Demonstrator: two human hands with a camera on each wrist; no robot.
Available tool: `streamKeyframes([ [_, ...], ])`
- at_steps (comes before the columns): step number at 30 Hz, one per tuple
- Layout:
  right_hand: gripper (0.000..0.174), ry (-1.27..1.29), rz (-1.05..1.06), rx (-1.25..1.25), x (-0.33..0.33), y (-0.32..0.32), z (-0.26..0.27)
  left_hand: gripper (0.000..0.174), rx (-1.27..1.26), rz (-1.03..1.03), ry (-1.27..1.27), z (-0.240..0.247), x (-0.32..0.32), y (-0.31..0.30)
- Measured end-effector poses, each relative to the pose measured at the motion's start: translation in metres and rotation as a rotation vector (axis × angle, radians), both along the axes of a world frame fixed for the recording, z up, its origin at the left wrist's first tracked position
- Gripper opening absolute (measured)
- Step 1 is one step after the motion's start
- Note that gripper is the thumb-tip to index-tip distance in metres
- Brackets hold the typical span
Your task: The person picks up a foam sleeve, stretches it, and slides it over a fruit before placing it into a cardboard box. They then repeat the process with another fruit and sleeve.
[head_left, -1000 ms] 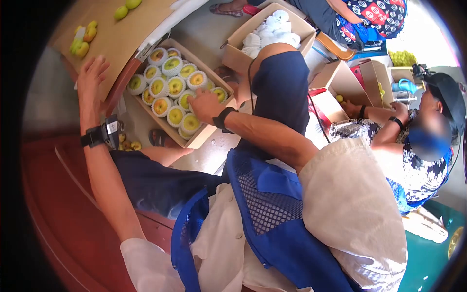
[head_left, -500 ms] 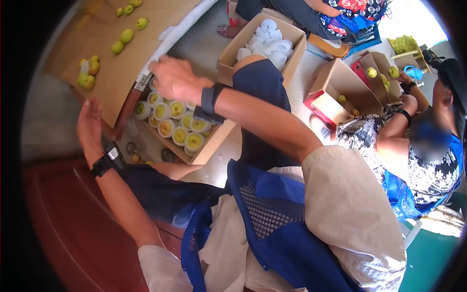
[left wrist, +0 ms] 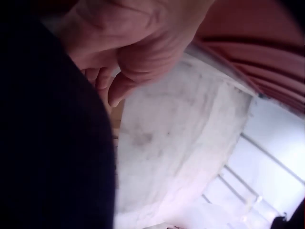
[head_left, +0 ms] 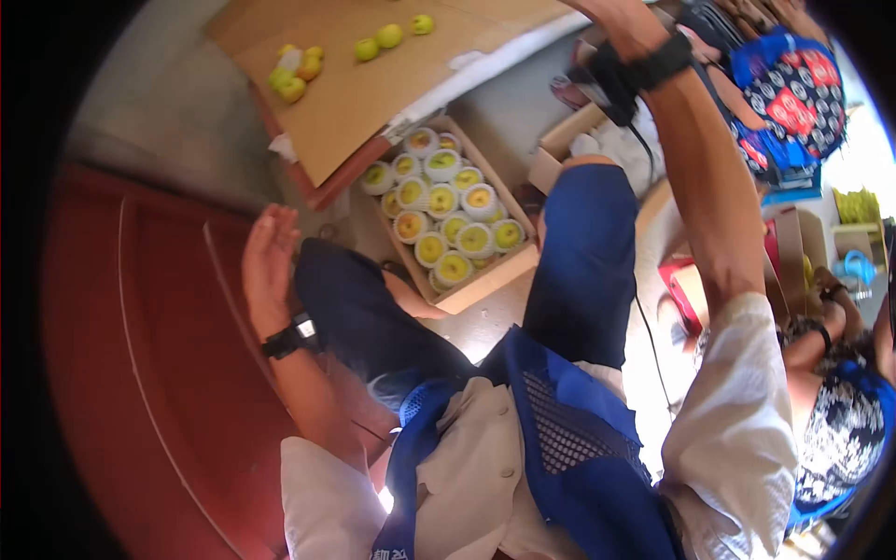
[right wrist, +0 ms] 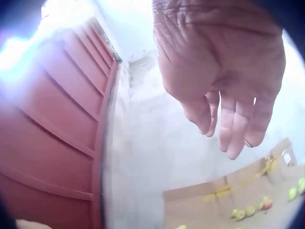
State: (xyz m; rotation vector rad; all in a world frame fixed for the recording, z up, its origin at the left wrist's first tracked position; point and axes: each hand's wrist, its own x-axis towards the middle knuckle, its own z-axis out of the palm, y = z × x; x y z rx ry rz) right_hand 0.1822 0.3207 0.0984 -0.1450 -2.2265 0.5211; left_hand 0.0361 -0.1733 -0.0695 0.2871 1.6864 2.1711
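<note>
My left hand [head_left: 269, 261] is raised beside my knee, palm up with its fingers loosely extended and nothing in it. In the left wrist view the same hand [left wrist: 138, 43] hangs with relaxed fingers. The right arm reaches up and forward, and its hand is mostly cut off at the top of the head view. The right wrist view shows the right hand [right wrist: 224, 81] empty, fingers extended downward. Between my knees stands a cardboard box [head_left: 490, 280] filled with yellow-green apples [head_left: 443, 201] in white foam nets.
A table topped with a cardboard sheet [head_left: 336, 121] holds several loose apples [head_left: 387, 35]. Another box [head_left: 560, 140] with white foam nets [head_left: 611, 149] stands beyond my right knee. People sit at the right beside more boxes. A red door [head_left: 140, 355] is at the left.
My right hand has gone from the apple box, past the table edge, up and out toward the top right. The left hand stays raised and empty. The head view has shifted.
</note>
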Motion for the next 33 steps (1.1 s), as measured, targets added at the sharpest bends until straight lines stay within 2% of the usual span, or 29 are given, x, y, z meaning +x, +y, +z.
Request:
streamKeyframes([
  [1, 0.024, -0.171, 0.053, -0.169, 0.022, -0.019, 0.004, 0.042, -0.04, 0.037, -0.016, -0.012, 0.01, -0.002],
  [2, 0.027, -0.225, 0.092, -0.089, 0.024, -0.014, -0.017, 0.043, -0.076, -0.019, -0.064, -0.028, 0.014, -0.01],
  [3, 0.031, -0.25, 0.147, -0.139, 0.033, -0.017, -0.035, 0.045, -0.111, -0.076, -0.115, -0.045, 0.017, -0.019],
  [4, 0.029, -0.231, 0.503, -0.338, 0.025, -0.009, -0.064, 0.047, -0.075, -0.057, -0.232, -0.063, 0.024, -0.024],
  [5, 0.03, -0.359, 0.435, -0.445, 0.052, -0.033, -0.065, 0.049, -0.036, -0.038, -0.35, -0.073, 0.031, -0.024],
  [6, 0.032, -0.412, 0.432, -0.505, 0.062, -0.034, -0.084, 0.049, -0.02, -0.014, -0.343, -0.075, 0.035, -0.022],
  [7, 0.033, -0.371, 0.371, -0.383, 0.074, -0.032, -0.13, 0.048, 0.015, -0.021, -0.326, -0.077, 0.04, -0.019],
  [8, 0.035, -0.4, 0.368, -0.534, 0.086, -0.038, -0.141, 0.048, 0.036, -0.053, -0.313, -0.078, 0.043, -0.015],
  [10, 0.033, -0.453, 0.367, -0.566, 0.098, -0.048, -0.154, 0.046, 0.072, -0.11, -0.294, -0.08, 0.049, -0.004],
  [12, 0.032, -0.509, 0.313, -0.72, 0.101, -0.054, -0.163, 0.045, 0.107, -0.153, -0.285, -0.082, 0.055, 0.007],
  [16, 0.032, -0.585, 0.299, -0.617, 0.093, -0.049, -0.16, 0.043, 0.16, -0.21, -0.285, -0.089, 0.064, 0.019],
  [18, 0.033, -0.619, 0.288, -0.599, 0.091, -0.052, -0.156, 0.045, 0.116, -0.232, -0.06, -0.13, 0.045, 0.02],
  [19, 0.034, -0.636, 0.283, -0.617, 0.09, -0.05, -0.157, 0.045, 0.119, -0.188, -0.077, -0.139, 0.043, 0.024],
  [21, 0.037, -0.667, 0.261, -0.623, 0.09, -0.059, -0.152, 0.059, 0.177, -0.198, -0.343, -0.154, 0.047, 0.03],
  [22, 0.037, -0.687, 0.294, -0.611, 0.089, -0.064, -0.148, 0.059, 0.185, -0.16, -0.348, -0.158, 0.051, 0.026],
  [25, 0.035, -0.744, 0.226, -0.538, 0.093, -0.07, -0.146, 0.061, 0.028, -0.06, -0.264, -0.161, 0.073, 0.017],
  [27, 0.033, -0.745, 0.172, -0.387, 0.092, -0.07, -0.148, 0.063, -0.084, -0.007, -0.212, -0.165, 0.083, 0.013],
  [30, 0.032, -0.705, 0.196, -0.412, 0.092, -0.068, -0.156, 0.066, -0.128, -0.018, -0.248, -0.243, 0.07, 0.002],
  [33, 0.031, -0.703, 0.199, -0.449, 0.091, -0.063, -0.163, 0.068, -0.113, 0.074, -0.13, -0.267, 0.073, 0.008],
])
